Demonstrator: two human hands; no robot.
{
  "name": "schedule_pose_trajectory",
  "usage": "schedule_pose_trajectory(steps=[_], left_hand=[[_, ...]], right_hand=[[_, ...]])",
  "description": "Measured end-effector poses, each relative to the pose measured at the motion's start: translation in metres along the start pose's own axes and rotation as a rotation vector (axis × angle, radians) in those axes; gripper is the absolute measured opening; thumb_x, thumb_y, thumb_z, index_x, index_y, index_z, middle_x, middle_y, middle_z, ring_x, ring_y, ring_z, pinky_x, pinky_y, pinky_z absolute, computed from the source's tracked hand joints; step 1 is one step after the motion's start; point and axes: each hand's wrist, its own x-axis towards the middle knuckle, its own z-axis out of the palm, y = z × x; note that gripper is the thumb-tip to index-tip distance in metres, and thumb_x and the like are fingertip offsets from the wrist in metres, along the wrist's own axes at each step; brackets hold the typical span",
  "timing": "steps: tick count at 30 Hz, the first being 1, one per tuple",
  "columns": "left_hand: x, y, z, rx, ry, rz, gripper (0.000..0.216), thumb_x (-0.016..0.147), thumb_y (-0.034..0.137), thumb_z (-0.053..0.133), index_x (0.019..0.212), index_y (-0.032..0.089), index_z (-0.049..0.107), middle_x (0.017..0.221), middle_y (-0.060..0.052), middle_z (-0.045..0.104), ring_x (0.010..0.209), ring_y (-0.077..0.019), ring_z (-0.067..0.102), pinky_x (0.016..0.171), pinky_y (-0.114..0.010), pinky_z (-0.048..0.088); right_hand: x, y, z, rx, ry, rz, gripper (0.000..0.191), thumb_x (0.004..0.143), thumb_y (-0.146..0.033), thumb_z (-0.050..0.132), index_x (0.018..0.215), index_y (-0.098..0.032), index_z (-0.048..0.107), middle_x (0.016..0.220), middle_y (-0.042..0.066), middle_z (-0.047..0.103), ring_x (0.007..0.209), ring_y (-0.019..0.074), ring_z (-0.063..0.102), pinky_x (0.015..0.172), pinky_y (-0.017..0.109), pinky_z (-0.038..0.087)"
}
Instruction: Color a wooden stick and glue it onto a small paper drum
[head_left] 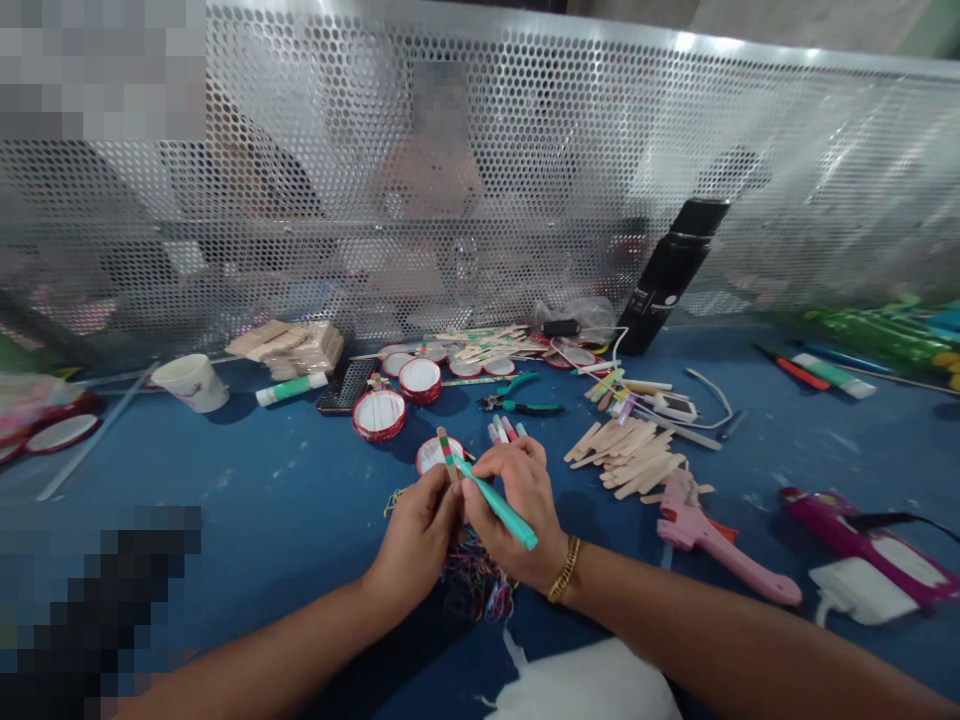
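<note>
Between the fingers of my left hand point(421, 525) a wooden craft stick point(445, 447) stands upright, with coloured bands on its upper part. My right hand point(521, 505) is closed round a turquoise marker point(504, 508), whose tip is at the stick; whether it touches I cannot tell. Behind the stick lies a round white disc with a red rim point(429, 456), partly hidden. Several capped markers point(504, 429) lie just beyond my right hand. Under my wrists is a tangle of coloured threads point(480, 580), partly covered by my hands.
Loose craft sticks point(626, 455), a pink glue gun point(694, 530) and a purple glue gun point(862, 545) lie to the right. Behind are pliers point(521, 398), red-rimmed discs point(379, 413), a phone point(349, 385), a paper cup point(192, 383) and a black bottle point(671, 275) against a perforated metal screen point(510, 250).
</note>
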Motion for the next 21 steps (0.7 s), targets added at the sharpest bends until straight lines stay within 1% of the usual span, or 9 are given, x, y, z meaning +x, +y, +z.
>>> schedule_pose_trajectory(steps=[6, 11, 14, 18, 21], left_hand=[[0.0004, 0.0021, 0.0002, 0.028, 0.025, 0.005, 0.03, 0.094, 0.04, 0.051, 0.072, 0.021, 0.047, 0.064, 0.004, 0.047, 0.06, -0.0127, 0.039, 0.058, -0.024, 0.036], [0.0005, 0.0023, 0.0008, -0.007, 0.027, 0.012, 0.03, 0.093, 0.041, 0.052, 0.072, 0.021, 0.048, 0.064, 0.005, 0.046, 0.059, -0.0124, 0.039, 0.057, -0.024, 0.036], [0.0002, 0.0016, 0.0005, -0.026, 0.016, 0.0, 0.03, 0.094, 0.041, 0.052, 0.072, 0.021, 0.047, 0.063, 0.005, 0.045, 0.059, -0.0122, 0.039, 0.057, -0.023, 0.036], [-0.0002, 0.0014, -0.0001, 0.015, 0.025, 0.008, 0.03, 0.094, 0.038, 0.052, 0.07, 0.021, 0.043, 0.061, 0.006, 0.041, 0.059, -0.0122, 0.038, 0.057, -0.023, 0.035], [0.0003, 0.0023, 0.0004, -0.004, 0.028, -0.001, 0.031, 0.093, 0.042, 0.053, 0.071, 0.021, 0.046, 0.062, 0.005, 0.043, 0.057, -0.0118, 0.037, 0.054, -0.023, 0.034]], right_hand=[[-0.0017, -0.0019, -0.0001, 0.02, -0.02, -0.035, 0.003, 0.091, -0.023, 0.056, 0.09, -0.023, 0.054, 0.081, -0.001, 0.067, 0.079, 0.0174, 0.065, 0.091, 0.041, 0.04], [-0.002, -0.0005, -0.0001, -0.007, -0.003, -0.017, 0.003, 0.092, -0.024, 0.056, 0.089, -0.023, 0.053, 0.078, -0.001, 0.066, 0.077, 0.0177, 0.065, 0.091, 0.042, 0.039], [-0.0019, -0.0012, -0.0002, -0.002, -0.006, -0.023, 0.004, 0.092, -0.024, 0.055, 0.089, -0.024, 0.053, 0.078, -0.001, 0.066, 0.076, 0.0176, 0.065, 0.09, 0.042, 0.04], [-0.0019, -0.002, 0.0001, 0.015, -0.024, -0.038, 0.003, 0.091, -0.023, 0.056, 0.089, -0.023, 0.054, 0.08, 0.0, 0.067, 0.077, 0.017, 0.065, 0.091, 0.041, 0.041], [-0.0017, -0.0013, 0.0001, 0.002, -0.019, -0.022, 0.004, 0.091, -0.023, 0.056, 0.087, -0.023, 0.054, 0.079, 0.0, 0.067, 0.077, 0.0175, 0.065, 0.091, 0.042, 0.041]])
